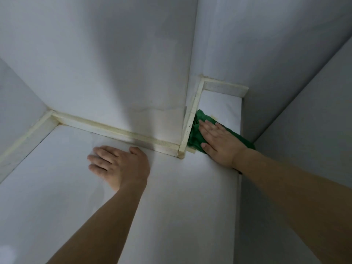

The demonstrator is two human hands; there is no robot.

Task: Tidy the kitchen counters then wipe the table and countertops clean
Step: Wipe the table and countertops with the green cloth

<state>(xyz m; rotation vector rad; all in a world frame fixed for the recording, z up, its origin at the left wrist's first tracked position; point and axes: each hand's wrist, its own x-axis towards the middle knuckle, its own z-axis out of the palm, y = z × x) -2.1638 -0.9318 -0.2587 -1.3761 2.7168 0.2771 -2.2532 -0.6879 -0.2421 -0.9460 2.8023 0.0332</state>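
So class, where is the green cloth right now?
In the head view, the green cloth lies right of centre on the countertop, under the right hand, against the corner trim.

White walls (114, 63) rise at the far side, with a yellowed, stained trim strip (118, 130) along their base.

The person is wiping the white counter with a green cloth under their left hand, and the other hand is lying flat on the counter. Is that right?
Not quite. The head view shows the green cloth under the right hand, not the left. The left hand is the one lying flat on the white counter.
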